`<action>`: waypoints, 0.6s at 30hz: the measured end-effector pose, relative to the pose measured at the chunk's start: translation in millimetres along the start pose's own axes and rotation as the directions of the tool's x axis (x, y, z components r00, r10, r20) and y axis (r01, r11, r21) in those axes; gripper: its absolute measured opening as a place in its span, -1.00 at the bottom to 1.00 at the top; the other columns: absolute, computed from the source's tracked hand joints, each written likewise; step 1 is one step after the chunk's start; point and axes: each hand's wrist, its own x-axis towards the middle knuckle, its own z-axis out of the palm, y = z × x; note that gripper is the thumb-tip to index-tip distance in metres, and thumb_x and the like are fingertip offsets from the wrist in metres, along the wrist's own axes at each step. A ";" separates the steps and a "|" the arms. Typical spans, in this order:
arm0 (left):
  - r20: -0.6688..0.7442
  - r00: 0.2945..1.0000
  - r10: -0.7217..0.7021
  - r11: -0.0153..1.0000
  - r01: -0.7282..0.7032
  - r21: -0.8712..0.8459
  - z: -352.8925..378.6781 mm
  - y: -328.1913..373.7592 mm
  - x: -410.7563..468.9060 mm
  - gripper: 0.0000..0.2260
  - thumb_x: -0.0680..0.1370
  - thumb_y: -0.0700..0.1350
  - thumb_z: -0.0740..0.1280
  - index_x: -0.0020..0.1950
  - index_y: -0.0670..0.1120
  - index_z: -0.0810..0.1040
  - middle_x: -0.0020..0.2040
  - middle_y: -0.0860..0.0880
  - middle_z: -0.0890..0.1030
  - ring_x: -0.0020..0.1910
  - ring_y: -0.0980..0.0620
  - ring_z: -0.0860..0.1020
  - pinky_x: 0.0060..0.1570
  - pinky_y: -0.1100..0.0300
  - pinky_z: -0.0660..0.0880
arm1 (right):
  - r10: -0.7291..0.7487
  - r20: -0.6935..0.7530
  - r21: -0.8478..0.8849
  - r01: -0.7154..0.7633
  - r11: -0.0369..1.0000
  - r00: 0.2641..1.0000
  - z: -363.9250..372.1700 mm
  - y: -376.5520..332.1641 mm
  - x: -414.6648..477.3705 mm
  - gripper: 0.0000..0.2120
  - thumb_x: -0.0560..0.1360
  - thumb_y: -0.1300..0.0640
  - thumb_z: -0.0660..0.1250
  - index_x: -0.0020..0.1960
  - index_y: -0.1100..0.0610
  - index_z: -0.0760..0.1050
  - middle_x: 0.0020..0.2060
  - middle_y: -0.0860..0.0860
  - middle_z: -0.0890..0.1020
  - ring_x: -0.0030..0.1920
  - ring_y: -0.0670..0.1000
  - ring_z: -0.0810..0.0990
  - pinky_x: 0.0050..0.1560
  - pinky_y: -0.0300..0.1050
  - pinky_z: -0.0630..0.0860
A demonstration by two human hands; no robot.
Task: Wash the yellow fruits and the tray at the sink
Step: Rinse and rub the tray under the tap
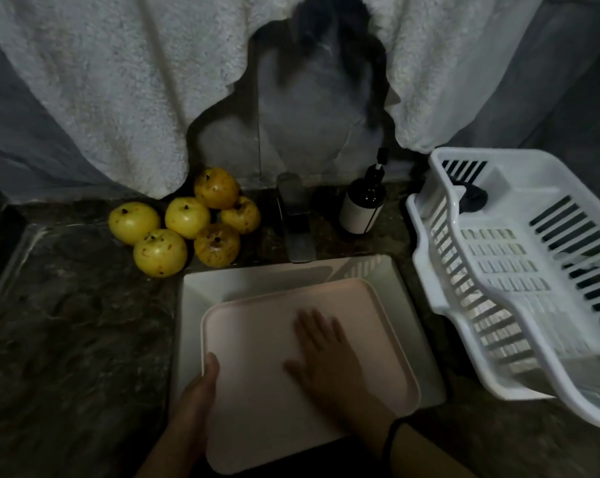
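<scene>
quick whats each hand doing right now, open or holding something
left hand: grips the left edge of the pink tray, thumb over the rim.
right hand: open, fingers straight, lying flat on the tray.

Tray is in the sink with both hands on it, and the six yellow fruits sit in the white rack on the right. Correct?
Not quite: the head view shows the six yellow fruits on the counter left of the faucet, not in the white rack. The tray is in the sink, left hand gripping its edge, right hand flat on it.
</scene>
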 end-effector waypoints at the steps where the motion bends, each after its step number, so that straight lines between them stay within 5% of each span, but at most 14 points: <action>1: -0.007 1.000 0.005 1.000 -0.005 0.001 1.6 0.9 1.8 -0.44 0.54 0.25 0.19 0.28 -0.17 0.51 0.06 -0.28 0.63 0.04 -0.28 0.60 0.13 -0.25 0.48 | 0.075 -0.030 0.026 -0.075 0.997 0.997 -4.0 8.5 2.6 -0.15 0.51 -0.32 -0.42 0.48 0.14 0.26 0.48 0.04 0.25 0.47 0.06 0.27 0.46 0.00 -0.08; 3: -0.011 1.000 0.000 1.000 0.000 0.011 3.5 3.1 2.7 -0.46 0.55 0.24 0.19 0.29 -0.17 0.51 0.05 -0.27 0.63 0.03 -0.28 0.60 0.11 -0.25 0.49 | 0.267 -0.088 0.131 -0.255 0.958 0.960 -3.5 30.5 10.5 0.04 0.30 -0.39 -0.64 0.55 0.16 -0.08 0.54 0.06 -0.07 0.55 0.07 -0.06 0.47 -0.05 -0.28; 6: 0.023 1.000 0.005 1.000 -0.006 0.030 6.7 4.3 5.8 -0.49 0.56 0.22 0.18 0.25 -0.16 0.54 0.04 -0.27 0.64 0.03 -0.28 0.60 0.07 -0.24 0.51 | 0.446 -0.133 0.200 -0.417 0.887 0.885 -5.9 37.0 22.6 0.06 0.31 -0.45 -0.58 0.54 0.24 -0.15 0.54 0.17 -0.05 0.55 0.13 -0.10 0.50 0.00 -0.24; 9: 0.046 0.999 0.026 0.999 -0.028 0.046 12.7 8.3 11.6 -0.52 0.59 0.19 0.16 0.23 -0.17 0.54 0.04 -0.26 0.63 0.03 -0.25 0.58 0.08 -0.15 0.51 | 0.292 -0.048 0.166 -0.281 0.945 0.955 -7.8 -2.5 34.3 -0.14 0.42 -0.35 -0.37 0.55 0.17 -0.20 0.54 0.09 -0.15 0.55 0.07 -0.18 0.43 -0.04 -0.39; 14: 0.051 0.997 0.062 0.998 -0.064 0.026 15.3 17.6 21.7 -0.54 0.58 0.19 0.16 0.22 -0.14 0.56 0.04 -0.23 0.64 0.03 -0.23 0.59 0.12 -0.14 0.50 | -0.156 0.019 -0.023 0.156 0.987 0.988 9.8 -30.3 21.8 -0.36 0.53 -0.26 -0.01 0.40 0.13 0.40 0.39 0.04 0.44 0.39 0.07 0.41 0.38 0.06 0.07; 16: 0.052 0.997 0.057 0.998 -0.057 0.010 15.2 19.2 24.2 -0.57 0.58 0.18 0.17 0.18 -0.12 0.57 0.02 -0.23 0.64 0.01 -0.24 0.59 0.08 -0.15 0.51 | -0.091 0.019 -0.032 0.091 0.995 0.996 8.6 -8.4 22.2 -0.33 0.57 -0.29 -0.13 0.43 0.12 0.35 0.41 0.04 0.39 0.40 0.08 0.39 0.38 0.07 0.09; 18: 0.057 0.997 0.054 0.998 -0.055 0.008 14.6 19.2 26.4 -0.59 0.58 0.18 0.19 0.16 -0.12 0.57 0.02 -0.23 0.64 0.00 -0.24 0.59 0.01 -0.12 0.53 | 0.109 -0.108 -0.012 -0.111 0.994 0.988 0.4 12.7 31.1 -0.19 0.52 -0.34 -0.34 0.52 0.15 0.15 0.50 0.05 0.14 0.49 0.10 0.21 0.48 0.02 -0.05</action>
